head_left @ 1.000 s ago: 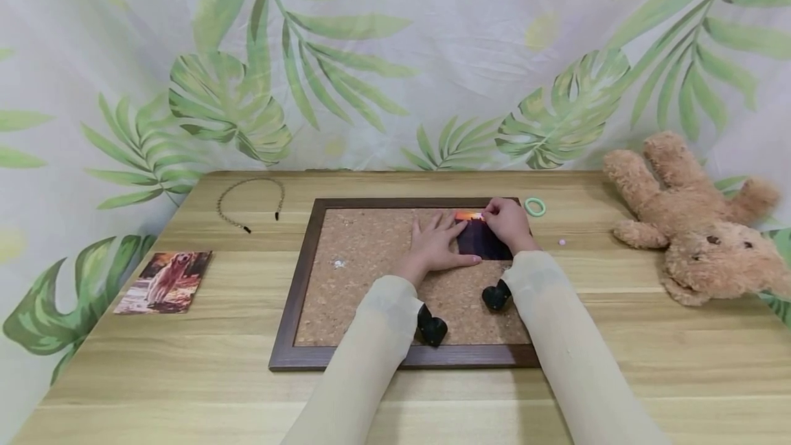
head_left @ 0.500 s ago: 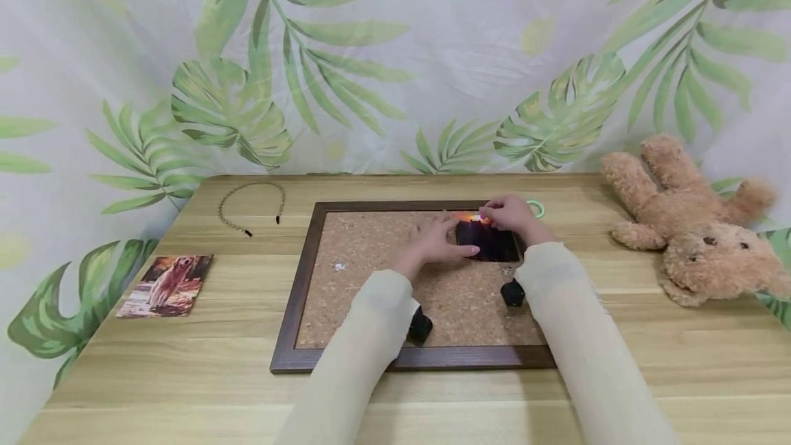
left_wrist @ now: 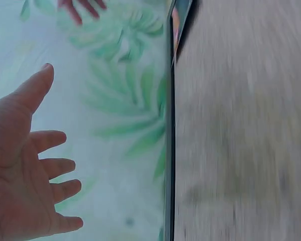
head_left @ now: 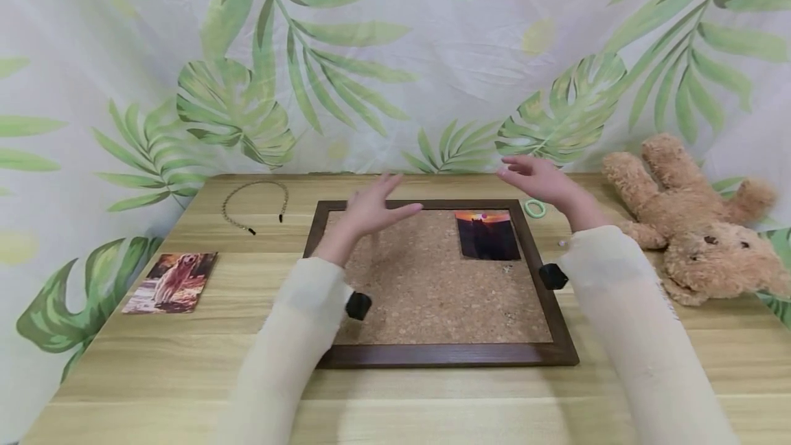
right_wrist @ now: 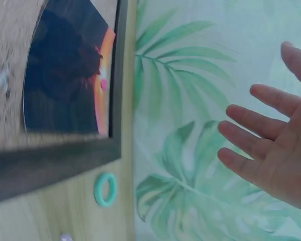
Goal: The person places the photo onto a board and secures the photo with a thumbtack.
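Note:
A dark sunset photo (head_left: 488,237) lies at the upper right of a framed cork board (head_left: 426,294). Near the photo's top edge sits a pink pushpin (right_wrist: 103,84), small and round-headed. My left hand (head_left: 369,210) is raised above the board's upper left part, fingers spread and holding nothing; in the left wrist view its palm and thumb show apart from everything. Above the board's right back corner hovers my right hand (head_left: 537,180), also empty, with its fingers extended in the right wrist view.
A dog photo (head_left: 172,283) lies on the table at left, with a chain with black ends (head_left: 255,183) behind it. A green ring (head_left: 534,209) and a small pale bead-like thing (head_left: 562,243) lie right of the board. Farther right is a teddy bear (head_left: 692,218).
Both hands have lifted off the sunset photo and moved apart, the left leftward and the right up and rightward. The photo stays on the cork with the pink pushpin in view.

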The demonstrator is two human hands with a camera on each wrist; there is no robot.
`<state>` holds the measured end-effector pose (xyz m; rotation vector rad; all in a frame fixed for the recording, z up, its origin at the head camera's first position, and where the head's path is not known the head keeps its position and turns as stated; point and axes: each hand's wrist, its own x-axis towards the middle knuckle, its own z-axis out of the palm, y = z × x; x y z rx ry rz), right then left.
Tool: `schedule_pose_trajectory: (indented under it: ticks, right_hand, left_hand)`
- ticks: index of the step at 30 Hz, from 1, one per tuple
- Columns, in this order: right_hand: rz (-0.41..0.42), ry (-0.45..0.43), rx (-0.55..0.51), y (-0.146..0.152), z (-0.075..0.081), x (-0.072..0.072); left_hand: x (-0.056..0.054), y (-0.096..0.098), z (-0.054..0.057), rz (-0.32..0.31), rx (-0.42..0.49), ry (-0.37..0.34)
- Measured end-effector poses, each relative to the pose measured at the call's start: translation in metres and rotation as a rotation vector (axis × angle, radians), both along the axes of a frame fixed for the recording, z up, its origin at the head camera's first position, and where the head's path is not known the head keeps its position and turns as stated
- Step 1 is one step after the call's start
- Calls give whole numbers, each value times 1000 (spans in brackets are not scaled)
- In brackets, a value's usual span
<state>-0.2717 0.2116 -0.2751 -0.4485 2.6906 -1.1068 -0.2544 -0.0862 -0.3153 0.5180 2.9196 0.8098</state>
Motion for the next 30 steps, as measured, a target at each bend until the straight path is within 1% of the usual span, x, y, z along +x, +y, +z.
schedule_pose_trajectory:
  ticks: [2, 4, 7, 11, 13, 16, 22, 24, 27, 30]
  right_hand:
    - [-21, 20, -4, 5, 3, 6]
    - [-36, 46, -15, 12, 1, 11]
    - [-68, 85, -30, 25, -8, 17]
    - [-134, 107, -30, 44, -24, 24]
    - [-169, 97, -23, 53, -32, 27]
    - [-192, 88, -32, 66, -43, 30]
    - [-229, 59, -80, 87, -73, 34]
    - [-238, 74, -87, 91, -82, 34]
    - [-254, 109, -108, 95, -93, 32]
    - [-274, 109, -109, 98, -101, 31]
  left_hand:
    - [4, -21, 0, 37, 17, 22]
    - [8, -44, -4, 76, 37, 39]
    - [14, -77, -11, 130, 62, 75]
    - [23, -120, -23, 197, 86, 93]
    - [29, -141, -28, 232, 112, 77]
    - [40, -173, -34, 294, 125, 58]
    - [64, -227, -36, 445, 193, -10]
    - [71, -243, -38, 491, 221, -39]
    - [79, -262, -44, 519, 220, -64]
    - [83, -275, -51, 508, 179, -55]
